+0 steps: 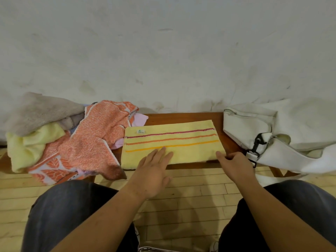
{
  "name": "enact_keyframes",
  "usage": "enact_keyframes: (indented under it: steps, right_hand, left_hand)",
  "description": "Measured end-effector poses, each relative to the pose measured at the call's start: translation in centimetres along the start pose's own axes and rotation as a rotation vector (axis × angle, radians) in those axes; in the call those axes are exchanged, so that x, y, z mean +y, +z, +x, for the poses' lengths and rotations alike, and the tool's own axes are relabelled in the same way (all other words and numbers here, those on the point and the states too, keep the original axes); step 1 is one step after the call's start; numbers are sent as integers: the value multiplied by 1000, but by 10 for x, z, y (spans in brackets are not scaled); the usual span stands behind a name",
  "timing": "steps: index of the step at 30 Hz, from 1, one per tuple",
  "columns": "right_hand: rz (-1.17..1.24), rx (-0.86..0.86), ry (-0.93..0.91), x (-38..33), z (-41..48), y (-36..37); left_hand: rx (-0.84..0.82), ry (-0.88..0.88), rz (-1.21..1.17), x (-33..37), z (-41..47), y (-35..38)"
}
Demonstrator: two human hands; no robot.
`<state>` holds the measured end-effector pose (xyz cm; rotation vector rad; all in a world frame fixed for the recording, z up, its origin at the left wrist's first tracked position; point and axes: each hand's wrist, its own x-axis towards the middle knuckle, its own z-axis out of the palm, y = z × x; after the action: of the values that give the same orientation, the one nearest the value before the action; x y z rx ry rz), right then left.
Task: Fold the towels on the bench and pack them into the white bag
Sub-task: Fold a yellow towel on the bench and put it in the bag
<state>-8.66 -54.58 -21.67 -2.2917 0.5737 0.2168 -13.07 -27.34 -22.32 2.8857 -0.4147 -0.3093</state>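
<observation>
A yellow towel [181, 139] with three coloured stripes lies folded flat in the middle of the wooden bench [181, 117]. My left hand [154, 170] lies flat on its near edge with straight fingers. My right hand [234, 164] pinches the towel's near right corner. The white bag [254, 124] slumps on the bench's right end with its top open. On the left sits a heap of unfolded towels: an orange patterned one [94, 140], a grey one [41, 111] and a pale yellow-green one [27, 148].
A white wall [163, 51] rises right behind the bench. Below is a light wood floor [196, 193]. My knees in dark trousers [63, 206] fill the bottom of the view. A black clip [257, 142] hangs on the bag's strap.
</observation>
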Motion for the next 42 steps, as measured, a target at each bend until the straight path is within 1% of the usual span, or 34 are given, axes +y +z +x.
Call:
enact_keyframes:
  steps: [4, 5, 6, 8, 9, 10, 12, 15, 18, 23, 26, 29, 31, 37, 39, 42]
  right_hand:
    - [125, 14, -2, -5, 1, 8]
    - [226, 30, 27, -5, 3, 10]
    - [378, 31, 82, -6, 4, 11]
    - [682, -18, 205, -6, 8, 13]
    - [760, -37, 236, -5, 10, 14]
    - [789, -55, 252, -6, 12, 14]
    - [763, -88, 249, -9, 13, 15]
    - [645, -111, 210, -16, 8, 21]
    - [547, -72, 128, -22, 7, 27]
    - [528, -9, -56, -36, 5, 26]
    - [606, -22, -126, -43, 6, 23]
    - [757, -38, -123, -50, 6, 16]
    - [811, -17, -118, -50, 8, 10]
    - [940, 66, -104, -49, 12, -5]
    - [987, 115, -81, -50, 13, -8]
    - [1032, 183, -93, -57, 14, -11]
  left_hand:
    - [-24, 12, -5, 3, 3, 4]
    - [-31, 15, 3, 3, 3, 6]
    - [-35, 15, 12, 4, 3, 7]
    - [-34, 12, 30, 4, 3, 10]
    - [-30, 9, 39, 5, 3, 11]
    - [-21, 5, 48, 6, 4, 11]
    - [-1, -5, 50, 7, 6, 11]
    - [14, -24, 40, 9, 11, 11]
    - [-23, -53, 31, 10, 12, 13]
    - [-68, -81, 39, 14, 23, 15]
    - [-70, -94, 38, 20, 32, 15]
    - [-63, -92, 29, 28, 45, 17]
    - [-59, -78, 9, 35, 54, 17]
    - [-68, 39, -61, 56, 76, 16]
    - [-85, 69, -137, 60, 78, 12]
    - [-78, 42, -377, 61, 76, -2]
